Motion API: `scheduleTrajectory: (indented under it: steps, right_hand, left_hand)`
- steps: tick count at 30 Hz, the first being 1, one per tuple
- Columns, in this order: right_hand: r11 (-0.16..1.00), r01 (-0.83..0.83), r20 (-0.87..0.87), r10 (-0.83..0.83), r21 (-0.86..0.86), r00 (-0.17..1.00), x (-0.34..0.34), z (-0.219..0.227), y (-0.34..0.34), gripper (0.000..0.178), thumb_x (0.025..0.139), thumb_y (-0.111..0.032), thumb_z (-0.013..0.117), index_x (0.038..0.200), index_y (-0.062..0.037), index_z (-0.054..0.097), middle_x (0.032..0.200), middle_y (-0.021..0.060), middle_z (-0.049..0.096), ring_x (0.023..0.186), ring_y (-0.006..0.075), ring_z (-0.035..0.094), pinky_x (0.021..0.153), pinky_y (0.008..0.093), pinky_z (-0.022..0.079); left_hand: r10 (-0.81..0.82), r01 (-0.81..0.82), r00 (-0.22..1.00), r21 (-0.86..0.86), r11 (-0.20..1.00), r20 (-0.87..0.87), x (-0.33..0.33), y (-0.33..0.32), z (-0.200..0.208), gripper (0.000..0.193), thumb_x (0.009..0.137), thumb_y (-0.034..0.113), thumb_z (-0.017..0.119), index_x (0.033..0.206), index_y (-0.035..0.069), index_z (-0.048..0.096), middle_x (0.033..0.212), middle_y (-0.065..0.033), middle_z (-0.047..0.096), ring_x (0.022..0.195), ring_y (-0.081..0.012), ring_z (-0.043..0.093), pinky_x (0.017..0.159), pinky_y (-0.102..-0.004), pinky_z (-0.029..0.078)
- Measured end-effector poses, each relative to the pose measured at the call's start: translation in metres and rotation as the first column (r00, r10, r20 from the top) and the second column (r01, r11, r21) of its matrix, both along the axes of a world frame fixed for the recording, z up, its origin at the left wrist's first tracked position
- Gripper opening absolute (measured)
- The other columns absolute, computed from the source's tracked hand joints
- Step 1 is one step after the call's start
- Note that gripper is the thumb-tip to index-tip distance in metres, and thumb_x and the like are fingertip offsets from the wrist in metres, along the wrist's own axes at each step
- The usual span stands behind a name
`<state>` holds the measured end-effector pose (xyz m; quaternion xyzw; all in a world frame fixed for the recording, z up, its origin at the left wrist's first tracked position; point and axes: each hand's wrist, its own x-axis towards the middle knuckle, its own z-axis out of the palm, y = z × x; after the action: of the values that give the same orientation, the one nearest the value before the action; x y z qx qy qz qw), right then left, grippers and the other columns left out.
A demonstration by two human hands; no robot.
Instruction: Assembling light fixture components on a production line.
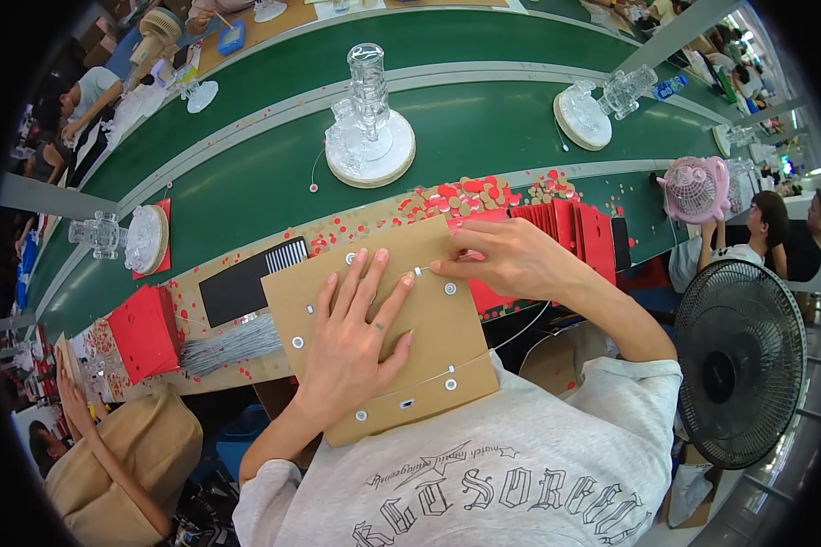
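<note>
A brown cardboard panel (447, 333) lies tilted in front of my chest, dotted with round white metal-like fittings and small white clips. My left hand (351, 333) rests flat across its middle with the fingers spread. At the panel's upper right, my right hand (506, 260) pinches what looks like a thin wire beside a small white clip (419, 272). Its fingertips partly hide the wire. A pale cord (523, 325) curves off the panel's right side near another clip (451, 369). My left hand covers part of the panel's surface.
Left of the panel are a bundle of grey wires (233, 346), a black sheet (242, 284) and red cards (144, 333). Red card pieces (588, 239) stand at right; round red and brown scraps (465, 196) lie beyond. Clear tiered objects on round white bases (370, 155) stand on the green conveyor (256, 182). A black fan (738, 365) is at right.
</note>
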<state>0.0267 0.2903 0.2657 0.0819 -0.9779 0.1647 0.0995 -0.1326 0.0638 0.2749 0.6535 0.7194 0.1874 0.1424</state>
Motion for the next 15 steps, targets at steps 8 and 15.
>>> scheduleTrajectory:
  steps: [8,15]
  right_hand:
    - [0.993,-0.038,-0.076,0.046,0.108,0.996,0.001,-0.003,-0.007,0.036,0.082,-0.01,0.066,0.117,-0.0051,0.07,0.091,0.0075,0.051,0.088,0.0211,0.06,0.062,0.0317,0.056]
    - [0.987,0.005,-0.213,0.03,0.164,0.977,-0.012,-0.008,-0.011,0.014,0.081,-0.012,0.067,0.089,0.0,0.066,0.087,0.0078,0.051,0.082,0.0217,0.061,0.059,0.0307,0.055]
  left_hand:
    - [-0.025,0.025,0.999,0.009,1.0,0.025,-0.004,0.003,0.0,0.071,0.078,0.012,0.074,0.145,0.014,0.052,0.159,-0.0179,0.035,0.148,-0.0382,0.03,0.117,-0.0534,0.026]
    - [-0.007,0.005,0.997,-0.037,0.999,-0.072,-0.007,-0.002,0.009,0.071,0.078,0.01,0.071,0.145,0.009,0.051,0.159,-0.0196,0.033,0.148,-0.0402,0.028,0.118,-0.0555,0.023]
